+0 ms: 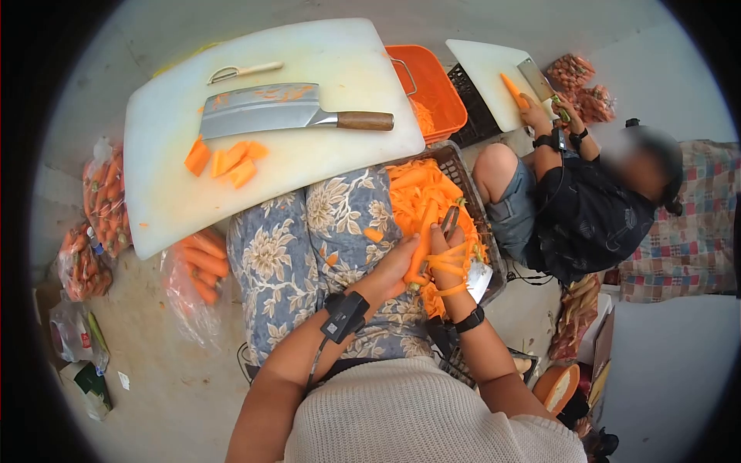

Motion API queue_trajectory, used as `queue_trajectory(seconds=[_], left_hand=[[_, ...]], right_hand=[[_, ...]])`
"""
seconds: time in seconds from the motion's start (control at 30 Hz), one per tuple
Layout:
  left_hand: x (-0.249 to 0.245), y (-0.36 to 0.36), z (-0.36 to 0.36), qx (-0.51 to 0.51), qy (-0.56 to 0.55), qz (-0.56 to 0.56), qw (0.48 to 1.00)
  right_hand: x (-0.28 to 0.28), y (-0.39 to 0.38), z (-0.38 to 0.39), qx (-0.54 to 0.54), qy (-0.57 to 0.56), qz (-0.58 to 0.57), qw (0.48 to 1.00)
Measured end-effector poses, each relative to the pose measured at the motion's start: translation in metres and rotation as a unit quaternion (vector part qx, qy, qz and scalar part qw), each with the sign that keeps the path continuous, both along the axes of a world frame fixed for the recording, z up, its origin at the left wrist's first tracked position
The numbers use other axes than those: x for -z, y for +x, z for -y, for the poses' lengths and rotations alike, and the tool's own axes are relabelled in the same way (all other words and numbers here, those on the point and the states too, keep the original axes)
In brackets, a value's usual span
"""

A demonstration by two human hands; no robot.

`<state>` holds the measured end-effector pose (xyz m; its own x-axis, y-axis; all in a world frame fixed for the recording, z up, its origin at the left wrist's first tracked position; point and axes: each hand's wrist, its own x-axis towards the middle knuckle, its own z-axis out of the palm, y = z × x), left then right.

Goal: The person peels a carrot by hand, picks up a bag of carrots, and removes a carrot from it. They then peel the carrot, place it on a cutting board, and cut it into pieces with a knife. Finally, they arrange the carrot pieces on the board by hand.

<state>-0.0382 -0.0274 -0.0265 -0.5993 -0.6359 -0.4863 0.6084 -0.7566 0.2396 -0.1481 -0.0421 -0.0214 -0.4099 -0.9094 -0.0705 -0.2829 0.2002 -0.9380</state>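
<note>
One carrot (419, 251) clasped in left hand (390, 272), peeler (449, 220) clenched in right hand (448, 258); hazard: blade may skid off the curved carrot and nick the holding hand

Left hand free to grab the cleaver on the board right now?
Likely not yet: the left hand grips a carrot, the right hand a peeler. The cleaver lies uncovered on the cutting board, handle clear, so only the carrot hinders.

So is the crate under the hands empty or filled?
Filled partway: carrot peelings heap across the black crate, with its dark rim visible beside them.
</note>
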Motion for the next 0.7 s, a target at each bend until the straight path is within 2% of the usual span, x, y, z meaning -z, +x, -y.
queue_trajectory(seconds=[0.07,0.13,0.2,0.27,0.4,0.5,0.57,0.6,0.7], left_hand=[[0.001,-0.003,0.0,0.002,-0.025,0.0,1.0],[0.001,-0.006,0.0,0.007,-0.025,0.019,0.999],[0.002,-0.005,0.001,0.004,-0.024,0.044,0.999],[0.005,-0.005,0.0,0.022,-0.029,0.045,0.998],[0.005,-0.006,0.0,0.027,-0.039,0.054,0.997],[0.014,-0.011,-0.001,0.055,-0.044,0.085,0.994],[0.001,-0.005,0.0,0.038,-0.011,0.022,0.999],[0.0,-0.004,0.0,0.039,-0.007,0.026,0.999],[0.003,-0.002,0.001,0.039,0.041,0.009,0.998]], right_hand=[[0.001,-0.007,0.0,0.006,-0.001,-0.052,0.999],[-0.004,-0.009,0.004,0.01,0.056,-0.053,0.997],[0.0,-0.01,0.006,0.005,0.047,-0.06,0.997],[-0.005,-0.006,0.006,0.021,0.056,0.009,0.998],[0.0,-0.014,0.016,0.019,0.077,-0.044,0.996],[0.0,-0.015,0.032,0.059,-0.005,-0.034,0.998],[0.017,-0.029,0.044,0.04,0.022,-0.056,0.997],[0.023,-0.032,0.048,0.019,0.048,-0.08,0.995],[0.035,-0.038,0.058,0.018,0.076,-0.055,0.995]])
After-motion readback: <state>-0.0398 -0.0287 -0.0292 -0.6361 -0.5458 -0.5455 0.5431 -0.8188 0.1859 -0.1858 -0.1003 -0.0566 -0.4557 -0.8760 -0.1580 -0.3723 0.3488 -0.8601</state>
